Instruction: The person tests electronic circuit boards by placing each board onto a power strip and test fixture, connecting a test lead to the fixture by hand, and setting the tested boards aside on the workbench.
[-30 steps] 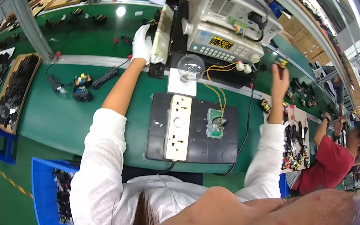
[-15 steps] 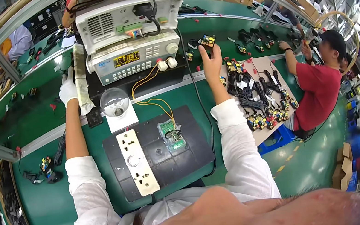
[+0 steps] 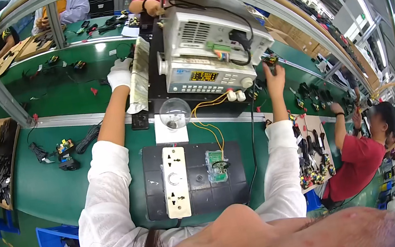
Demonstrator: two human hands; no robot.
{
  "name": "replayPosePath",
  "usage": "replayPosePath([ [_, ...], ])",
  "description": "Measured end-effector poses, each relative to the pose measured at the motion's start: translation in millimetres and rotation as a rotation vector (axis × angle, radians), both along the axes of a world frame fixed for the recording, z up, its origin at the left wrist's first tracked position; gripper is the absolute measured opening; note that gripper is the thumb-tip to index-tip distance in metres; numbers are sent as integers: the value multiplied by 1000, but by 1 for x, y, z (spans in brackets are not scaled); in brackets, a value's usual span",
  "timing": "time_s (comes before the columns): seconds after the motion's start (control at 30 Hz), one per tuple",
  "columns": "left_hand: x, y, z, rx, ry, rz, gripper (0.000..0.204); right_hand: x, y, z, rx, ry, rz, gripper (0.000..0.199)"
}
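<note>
My left hand [image 3: 120, 75], in a white glove, reaches over the green conveyor beside a long strip wrapped in pale, crinkled film [image 3: 140, 76]. Its fingers look slightly apart, and I see nothing held in them. On the other side, my bare right hand [image 3: 274, 75] grips a small circuit board with yellow parts [image 3: 270, 60] between thumb and fingers, just right of the bench power instrument [image 3: 208, 75]. Nearer me, a white socket strip [image 3: 176, 182] and a green circuit board [image 3: 217, 166] with yellow wires are on a black panel [image 3: 202, 199].
A clear glass bulb [image 3: 174, 113] stands behind the panel. Boards with black cables [image 3: 66, 154] lie at the left. A tan board [image 3: 314, 152] at the right carries several assemblies, next to a co-worker in red [image 3: 361, 150]. Another person's hand [image 3: 152, 7] is beyond the instruments.
The view has swung left, so the bench sits further right in it. My right hand, still gripping the small board, is now closer to the instrument's right side. My left hand remains over the conveyor.
</note>
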State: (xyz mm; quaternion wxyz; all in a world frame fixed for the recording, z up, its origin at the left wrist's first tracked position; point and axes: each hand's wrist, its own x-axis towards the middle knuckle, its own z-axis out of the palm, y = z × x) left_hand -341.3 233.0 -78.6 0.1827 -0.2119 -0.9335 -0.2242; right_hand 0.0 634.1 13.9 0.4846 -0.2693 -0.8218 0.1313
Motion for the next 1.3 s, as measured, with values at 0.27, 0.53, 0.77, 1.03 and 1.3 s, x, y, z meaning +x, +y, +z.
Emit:
replayPosePath([
  [0.27, 2, -4, 1, 65, -80, -154, 38, -39, 2, -48, -1118, 575, 667, 33],
  [0.53, 5, -6, -5, 124, 88, -122, 26, -10, 27, -147, -1224, 153, 502, 34],
  [0.77, 2, -1, -5, 41, 21, -74, 20, 13, 20, -132, -138, -319, 157, 52],
  [1.03, -4, 5, -11, 359, -47, -12, 33, 46, -35, -83, -88, -812, -308, 59],
  [1.3, 27, 7, 32, 1049, 122, -114, 32, 103, -102, -55, -55, -394, 129, 42],
])
